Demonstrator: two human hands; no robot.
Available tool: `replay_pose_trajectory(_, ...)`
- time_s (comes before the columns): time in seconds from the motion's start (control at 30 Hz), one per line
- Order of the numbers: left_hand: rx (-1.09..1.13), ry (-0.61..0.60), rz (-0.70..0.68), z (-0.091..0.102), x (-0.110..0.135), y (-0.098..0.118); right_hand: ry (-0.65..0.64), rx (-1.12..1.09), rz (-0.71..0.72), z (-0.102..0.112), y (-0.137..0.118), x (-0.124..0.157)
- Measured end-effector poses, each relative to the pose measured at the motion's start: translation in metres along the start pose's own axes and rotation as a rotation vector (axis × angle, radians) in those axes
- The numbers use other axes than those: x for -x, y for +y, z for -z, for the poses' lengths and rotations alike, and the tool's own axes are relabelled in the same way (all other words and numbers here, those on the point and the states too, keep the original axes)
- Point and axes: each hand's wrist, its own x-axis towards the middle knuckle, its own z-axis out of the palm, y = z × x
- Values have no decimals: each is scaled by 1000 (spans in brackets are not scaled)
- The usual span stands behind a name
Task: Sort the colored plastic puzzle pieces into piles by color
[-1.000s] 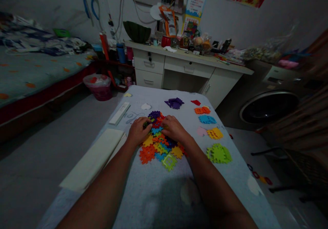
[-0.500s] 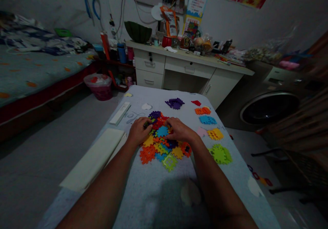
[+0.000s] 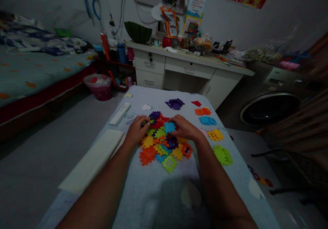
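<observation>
A pile of toothed plastic building pieces in several colours lies on the cloth-covered table. At its right side my right hand pinches a blue toothed piece between thumb and fingers, just over the pile. My left hand is curled at the upper left of the pile. Its thumb and fingers close round a green toothed piece, partly hidden by the fingers. Under and in front of the hands are a yellow piece, an orange piece and a light green piece.
Single-colour groups line the table's right side: red, orange, blue, yellow, green. A purple group lies at the back. To the left are a long white box and a pale folded sheet.
My right hand has shifted slightly right with the blue piece, uncovering green pieces in the middle of the pile. My left hand has moved slightly left and down.
</observation>
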Motion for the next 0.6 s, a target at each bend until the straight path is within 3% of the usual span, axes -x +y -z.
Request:
replay_pose_trajectory(0.2,-265,-63,-55,0,0,-3,178,-53,-133,-2,32,2)
replay_pose_trajectory(0.43,-131,-99,-37,-3,-1,-7,408,-38,-303,-15,88,-23)
replay_pose_trajectory(0.6,-86,-101,-23,-3,-2,-4,474,-7,-394,-17,113,-51)
